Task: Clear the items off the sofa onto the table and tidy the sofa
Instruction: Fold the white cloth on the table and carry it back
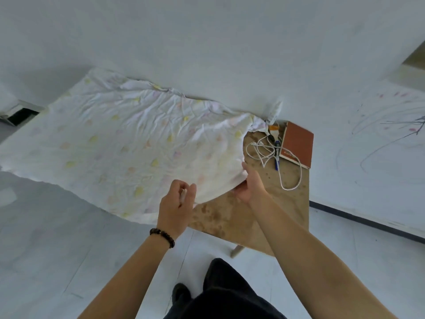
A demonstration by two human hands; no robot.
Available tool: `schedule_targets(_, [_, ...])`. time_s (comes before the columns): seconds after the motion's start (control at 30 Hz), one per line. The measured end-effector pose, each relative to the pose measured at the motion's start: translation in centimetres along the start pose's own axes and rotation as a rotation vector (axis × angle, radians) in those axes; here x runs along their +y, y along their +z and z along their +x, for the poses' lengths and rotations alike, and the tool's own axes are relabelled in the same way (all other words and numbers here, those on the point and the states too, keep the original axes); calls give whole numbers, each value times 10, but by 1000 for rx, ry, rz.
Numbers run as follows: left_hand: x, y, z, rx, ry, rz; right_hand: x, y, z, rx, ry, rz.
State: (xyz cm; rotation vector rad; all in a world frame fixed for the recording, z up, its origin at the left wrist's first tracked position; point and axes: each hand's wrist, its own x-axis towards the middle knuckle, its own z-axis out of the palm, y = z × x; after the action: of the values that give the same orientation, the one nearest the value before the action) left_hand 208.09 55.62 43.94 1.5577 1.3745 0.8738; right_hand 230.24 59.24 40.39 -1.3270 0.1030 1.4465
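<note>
Two hands take hold of a patterned sheet (128, 139) at a wooden table (230, 217).

The crumpled white sheet, dotted with faint yellow and pink shapes, spreads out wide to the left along the wall, its right end lying over the table's left part; what lies beneath the rest is hidden. The left hand (177, 201), a dark bead bracelet (163, 236) on its wrist, has its fingers curled and pinching the sheet's near edge. The right hand (249, 185) grasps the sheet's right corner, thumb on top and fingers tucked under the cloth. Beyond it, on the bare table top, lie a tangled white cable (271, 153), a blue pen (277, 155) and a red-brown book (297, 143), close together near the wall.
</note>
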Motion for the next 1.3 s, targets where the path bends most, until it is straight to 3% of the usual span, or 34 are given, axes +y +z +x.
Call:
schedule_targets(0.1, [-5, 12, -11, -220, -103, 129, -20, -31, -9, 3, -3, -26])
schedule_targets(0.17, [-15, 26, -18, -355, -25, 368, -27, -45, -11, -43, 25, -138])
schedule_targets(0.27, [-35, 50, -25, -343, 19, 568, -36, -72, -5, -89, 54, -751])
schedule_targets(0.37, [-57, 78, -29, -253, -139, 732, -46, -106, 8, -215, 95, -1507])
schedule_targets(0.47, [-68, 112, -34, -292, -357, 925, -63, -141, 24, -336, -65, -1842])
schedule_targets(0.63, [-60, 175, -42, -173, -533, 1018, -108, -184, 59, -307, -181, -1730])
schedule_targets(1.03, [-70, 235, -29, -62, -426, 987, -173, -87, 150, -78, -643, -1402])
schedule_targets(1.17, [-83, 233, -18, 111, -369, 911, -185, -50, 181, 19, -631, -1489])
schedule_targets(1.3, [-81, 222, -7, 419, -610, 527, -187, -19, 210, 122, -477, -1393])
